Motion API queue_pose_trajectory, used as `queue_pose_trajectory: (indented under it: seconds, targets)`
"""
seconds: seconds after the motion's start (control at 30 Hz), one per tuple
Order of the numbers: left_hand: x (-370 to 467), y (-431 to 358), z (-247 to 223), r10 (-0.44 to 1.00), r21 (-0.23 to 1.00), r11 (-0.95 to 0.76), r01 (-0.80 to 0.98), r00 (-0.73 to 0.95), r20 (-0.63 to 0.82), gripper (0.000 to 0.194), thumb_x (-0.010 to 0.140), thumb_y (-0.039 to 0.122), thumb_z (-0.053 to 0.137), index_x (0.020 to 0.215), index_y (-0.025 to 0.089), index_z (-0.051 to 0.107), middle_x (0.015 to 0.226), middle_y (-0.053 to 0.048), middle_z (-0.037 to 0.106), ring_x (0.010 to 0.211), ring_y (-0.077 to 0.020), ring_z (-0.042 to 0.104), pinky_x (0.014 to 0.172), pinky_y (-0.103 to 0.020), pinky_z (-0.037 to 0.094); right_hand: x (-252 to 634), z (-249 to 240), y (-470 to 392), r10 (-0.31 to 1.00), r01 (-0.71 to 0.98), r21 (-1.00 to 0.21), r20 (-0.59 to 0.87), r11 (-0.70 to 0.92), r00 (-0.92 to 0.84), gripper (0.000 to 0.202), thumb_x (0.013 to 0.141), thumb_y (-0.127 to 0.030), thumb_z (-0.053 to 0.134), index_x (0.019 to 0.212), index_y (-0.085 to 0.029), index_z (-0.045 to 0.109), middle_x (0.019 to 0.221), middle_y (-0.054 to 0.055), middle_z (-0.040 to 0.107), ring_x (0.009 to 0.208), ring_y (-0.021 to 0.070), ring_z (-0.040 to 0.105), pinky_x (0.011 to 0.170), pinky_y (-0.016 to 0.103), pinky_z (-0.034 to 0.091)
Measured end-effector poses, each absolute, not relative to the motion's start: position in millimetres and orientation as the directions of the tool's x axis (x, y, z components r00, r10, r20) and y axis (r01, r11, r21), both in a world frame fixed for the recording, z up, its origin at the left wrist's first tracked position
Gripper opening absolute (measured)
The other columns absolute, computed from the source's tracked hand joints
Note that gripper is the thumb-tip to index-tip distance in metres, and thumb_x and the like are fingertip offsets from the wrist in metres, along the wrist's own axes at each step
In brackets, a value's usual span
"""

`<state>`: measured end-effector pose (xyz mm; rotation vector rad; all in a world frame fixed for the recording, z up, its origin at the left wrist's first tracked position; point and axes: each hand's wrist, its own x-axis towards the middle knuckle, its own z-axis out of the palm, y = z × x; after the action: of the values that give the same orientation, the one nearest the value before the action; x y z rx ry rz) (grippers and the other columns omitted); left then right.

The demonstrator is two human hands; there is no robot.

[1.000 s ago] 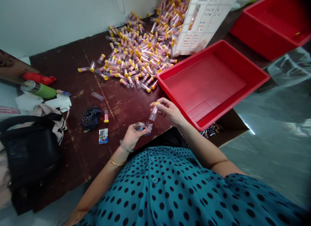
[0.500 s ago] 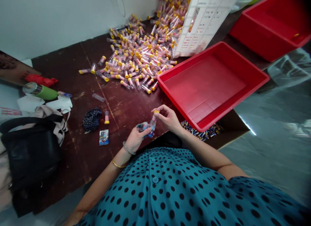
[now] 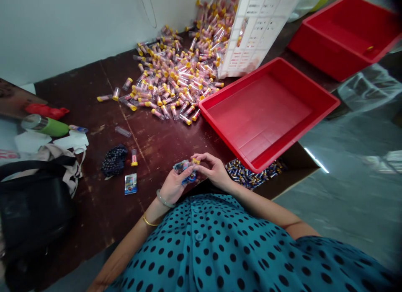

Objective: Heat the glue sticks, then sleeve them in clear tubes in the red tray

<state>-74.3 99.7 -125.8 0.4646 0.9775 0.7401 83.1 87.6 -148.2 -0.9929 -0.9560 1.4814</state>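
Two hands, left [image 3: 178,183] and right [image 3: 214,171], fingers curled, pinching blue packets [image 3: 185,171] and yellow-capped tube [image 3: 196,161]

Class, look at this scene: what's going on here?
Someone sits or stands at a table. The left hand holds blue packets; the right hand has a yellow-capped tube right against them. A pile of similar tubes lies beyond, beside a red tray with nothing in it.
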Motion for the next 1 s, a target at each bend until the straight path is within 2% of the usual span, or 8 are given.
queue_pose_trajectory:
  seconds: [0.37, 0.53, 0.6, 0.67, 0.73, 0.77, 0.9, 1.0]
  targets:
    - [-67.7, 102.7, -125.0, 0.755, 0.687, 0.654, -0.317, 0.338, -0.562, 0.041, 0.06, 0.035, 0.088, 0.093, 0.018, 0.07, 0.082, 0.001, 0.071, 0.067, -0.0115, 0.064, 0.067, -0.026, 0.057, 85.9, -146.6, 90.9, 0.987, -0.332, -0.932, -0.112, -0.145, -0.117, 0.024, 0.075, -0.034, 0.079, 0.091, -0.021, 0.066, 0.103, 0.003, 0.067, 0.097, 0.0172, 0.064, 0.094, 0.034, 0.05]
    - [-70.6, 107.0, -125.0, 0.746, 0.664, 0.666, -0.34, 0.311, -0.589, 0.039, 0.071, 0.037, 0.08, 0.103, 0.017, 0.069, 0.092, -0.005, 0.072, 0.078, -0.0166, 0.068, 0.071, -0.029, 0.058, 127.9, -128.1, 117.5, 1.0, -0.224, -0.974, -0.019, -0.022, -0.014, 0.026, 0.084, -0.037, 0.07, 0.105, -0.024, 0.062, 0.102, 0.003, 0.064, 0.093, 0.0166, 0.065, 0.086, 0.032, 0.053]
    - [-74.1, 110.2, -128.3, 0.741, 0.649, 0.671, -0.359, 0.303, -0.599, 0.038, 0.073, 0.033, 0.079, 0.106, 0.017, 0.069, 0.087, -0.004, 0.071, 0.078, -0.017, 0.068, 0.071, -0.028, 0.057, 167.0, -124.3, 147.3, 0.997, -0.125, -0.991, 0.028, 0.037, 0.073, 0.032, 0.087, -0.037, 0.064, 0.116, -0.025, 0.055, 0.105, 0.004, 0.063, 0.09, 0.0158, 0.065, 0.08, 0.031, 0.055]
    - [-77.7, 114.9, -134.1, 0.728, 0.627, 0.685, -0.37, 0.306, -0.614, 0.034, 0.074, 0.03, 0.077, 0.104, 0.018, 0.069, 0.081, -0.003, 0.069, 0.076, -0.017, 0.068, 0.071, -0.028, 0.057, 207.2, -125.0, 184.3, 0.992, 0.105, -0.994, 0.03, 0.017, 0.124, 0.036, 0.089, -0.034, 0.06, 0.122, -0.023, 0.049, 0.1, 0.004, 0.062, 0.084, 0.0144, 0.065, 0.072, 0.029, 0.055]
    - [-80.3, 119.4, -139.9, 0.708, 0.613, 0.706, -0.355, 0.308, -0.636, 0.03, 0.074, 0.03, 0.076, 0.101, 0.018, 0.07, 0.077, -0.002, 0.067, 0.072, -0.0165, 0.067, 0.067, -0.028, 0.057, 234.6, -131.5, 221.0, 0.988, 0.393, -0.915, -0.031, -0.089, 0.152, 0.033, 0.088, -0.025, 0.059, 0.119, -0.019, 0.05, 0.089, 0.002, 0.063, 0.075, 0.0126, 0.063, 0.068, 0.027, 0.054]
    - [-81.3, 120.9, -142.1, 0.701, 0.614, 0.712, -0.341, 0.307, -0.644, 0.028, 0.074, 0.031, 0.076, 0.099, 0.019, 0.07, 0.075, -0.002, 0.067, 0.07, -0.0161, 0.067, 0.063, -0.027, 0.057, 240.6, -137.0, 237.2, 0.987, 0.472, -0.873, -0.055, -0.122, 0.153, 0.031, 0.085, -0.02, 0.061, 0.115, -0.017, 0.052, 0.084, 0.0, 0.063, 0.071, 0.0122, 0.062, 0.066, 0.026, 0.053]
    - [-85.7, 121.6, -145.3, 0.704, 0.635, 0.71, -0.304, 0.295, -0.646, 0.029, 0.073, 0.034, 0.077, 0.096, 0.019, 0.07, 0.074, -0.004, 0.068, 0.061, -0.0156, 0.064, 0.047, -0.022, 0.049, 220.0, -165.0, 281.1, 0.993, 0.595, -0.796, -0.11, -0.111, 0.038, 0.029, 0.076, -0.013, 0.07, 0.104, -0.016, 0.061, 0.075, 0.0, 0.066, 0.064, 0.0116, 0.062, 0.061, 0.022, 0.051]
    - [-93.6, 119.7, -143.7, 0.7, 0.616, 0.71, -0.34, 0.252, -0.668, 0.025, 0.073, 0.032, 0.078, 0.092, 0.017, 0.07, 0.081, -0.007, 0.071, 0.066, -0.0172, 0.067, 0.052, -0.024, 0.052, 195.4, -177.3, 295.7, 0.991, 0.649, -0.759, -0.118, -0.049, -0.063, 0.029, 0.079, -0.013, 0.069, 0.107, -0.016, 0.063, 0.086, 0.004, 0.071, 0.073, 0.014, 0.066, 0.067, 0.023, 0.051]
